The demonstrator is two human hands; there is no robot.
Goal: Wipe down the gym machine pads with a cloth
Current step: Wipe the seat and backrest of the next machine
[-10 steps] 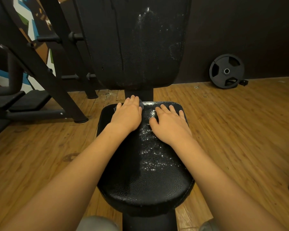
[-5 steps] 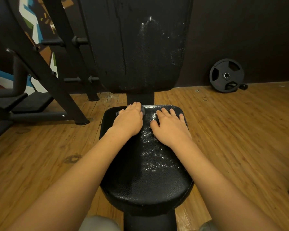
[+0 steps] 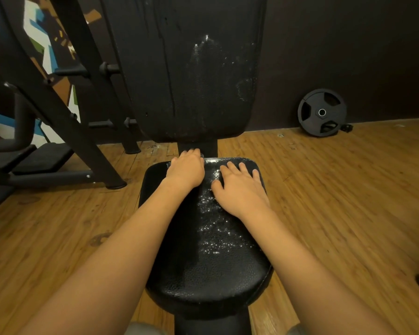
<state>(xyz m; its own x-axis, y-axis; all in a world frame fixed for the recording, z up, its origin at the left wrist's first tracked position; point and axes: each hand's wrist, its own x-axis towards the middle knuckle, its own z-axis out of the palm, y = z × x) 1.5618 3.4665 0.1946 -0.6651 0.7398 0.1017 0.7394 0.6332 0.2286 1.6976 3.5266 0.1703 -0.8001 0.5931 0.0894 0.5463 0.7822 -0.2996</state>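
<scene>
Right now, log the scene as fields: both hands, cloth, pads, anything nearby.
left hand: pressing the cloth at the far edge of the seat pad
right hand: flat on the seat pad, fingers spread, holding nothing
seat pad: glistening droplets down the middle
back pad: whitish streaks, right half
weight plate: leaning on the wall, right

Dim warm light is falling from above, throwing speckled glare off the seat pad (image 3: 215, 238) and back pad (image 3: 203, 68). The dark wall (image 3: 348, 56) is swallowing detail. Wide-angle distortion is bowing the wooden floor (image 3: 348, 189) at the edges.
</scene>
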